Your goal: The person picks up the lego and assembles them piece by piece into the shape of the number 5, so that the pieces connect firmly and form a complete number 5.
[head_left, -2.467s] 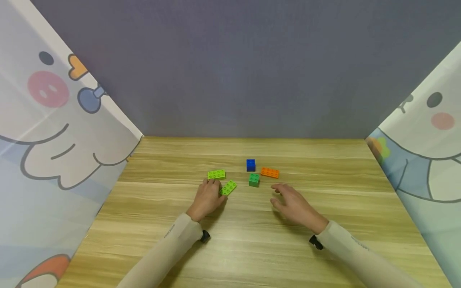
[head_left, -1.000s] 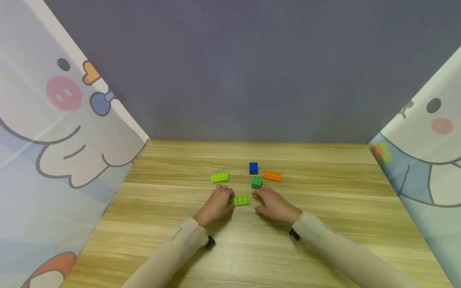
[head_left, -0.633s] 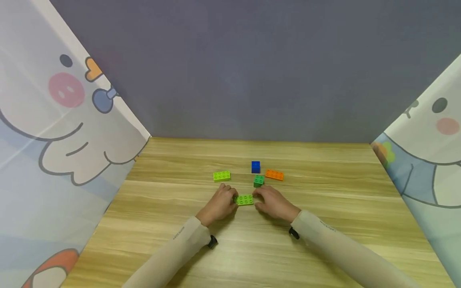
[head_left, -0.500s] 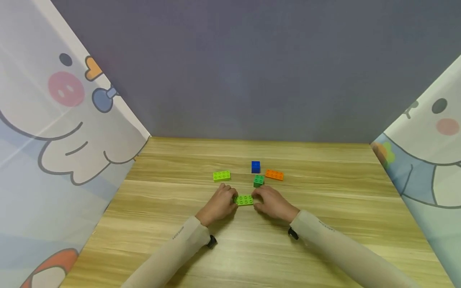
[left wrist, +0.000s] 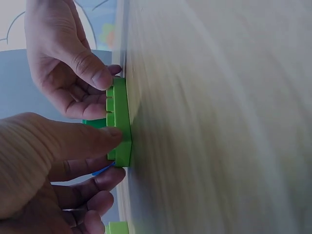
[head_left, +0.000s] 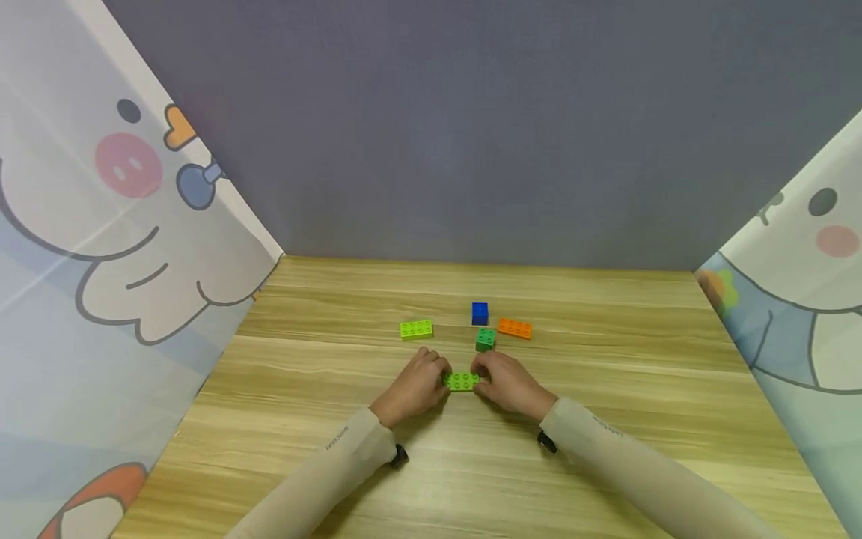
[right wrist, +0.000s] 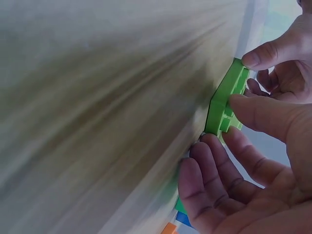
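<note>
Between both hands a light green building brick (head_left: 462, 382) with two rows of studs lies lengthwise across the front of the group, studs up. Its left end is pinched by my left hand (head_left: 414, 385), with the thumb on its near side in the left wrist view. At the right end, the thumb and fingers of my right hand (head_left: 509, 382) pinch the same brick; the right wrist view shows that thumb against the brick's side (right wrist: 222, 105). Just behind the right fingertips stands a small dark green brick (head_left: 485, 339).
A second light green brick (head_left: 416, 329) lies behind my left hand. Farther back are a blue brick (head_left: 480, 314) and a flat orange brick (head_left: 515, 329). The wooden tabletop (head_left: 465, 479) ends at a grey panel (head_left: 431, 150), with printed cloth on both sides.
The held light green brick has moved right and toward me, turning from slanted to straight across. My right hand has come in from the right and taken its right end.
</note>
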`<state>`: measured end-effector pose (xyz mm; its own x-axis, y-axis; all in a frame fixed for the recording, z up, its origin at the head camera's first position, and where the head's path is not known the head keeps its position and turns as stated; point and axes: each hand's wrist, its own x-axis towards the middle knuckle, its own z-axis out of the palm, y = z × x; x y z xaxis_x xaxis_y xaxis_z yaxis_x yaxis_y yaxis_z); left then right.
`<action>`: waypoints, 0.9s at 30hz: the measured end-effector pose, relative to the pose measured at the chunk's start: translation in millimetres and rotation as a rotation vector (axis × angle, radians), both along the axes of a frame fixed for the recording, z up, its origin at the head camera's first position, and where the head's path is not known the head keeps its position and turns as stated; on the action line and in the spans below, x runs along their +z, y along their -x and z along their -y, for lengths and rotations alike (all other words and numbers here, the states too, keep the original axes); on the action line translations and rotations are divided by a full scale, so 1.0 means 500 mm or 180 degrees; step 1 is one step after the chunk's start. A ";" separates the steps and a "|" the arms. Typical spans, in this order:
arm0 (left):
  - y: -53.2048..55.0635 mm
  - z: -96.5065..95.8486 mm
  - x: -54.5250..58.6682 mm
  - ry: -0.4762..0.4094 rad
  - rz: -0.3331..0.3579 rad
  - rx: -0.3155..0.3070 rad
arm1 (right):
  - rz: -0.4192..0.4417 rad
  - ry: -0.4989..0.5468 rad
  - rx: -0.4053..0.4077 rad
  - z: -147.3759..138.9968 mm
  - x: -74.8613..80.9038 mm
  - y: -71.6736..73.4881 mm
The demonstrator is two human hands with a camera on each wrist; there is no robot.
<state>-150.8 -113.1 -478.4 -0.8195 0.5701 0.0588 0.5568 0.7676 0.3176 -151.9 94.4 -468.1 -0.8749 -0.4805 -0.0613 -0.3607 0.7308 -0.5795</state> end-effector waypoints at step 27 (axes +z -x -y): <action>-0.007 -0.038 0.004 0.0055 -0.0021 -0.0090 | 0.0041 -0.0001 -0.0157 -0.043 -0.001 -0.014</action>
<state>-147.5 -94.3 -476.6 -0.8027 0.5940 0.0542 0.5803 0.7568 0.3008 -144.6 116.1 -468.7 -0.8966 -0.4369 -0.0727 -0.3169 0.7476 -0.5837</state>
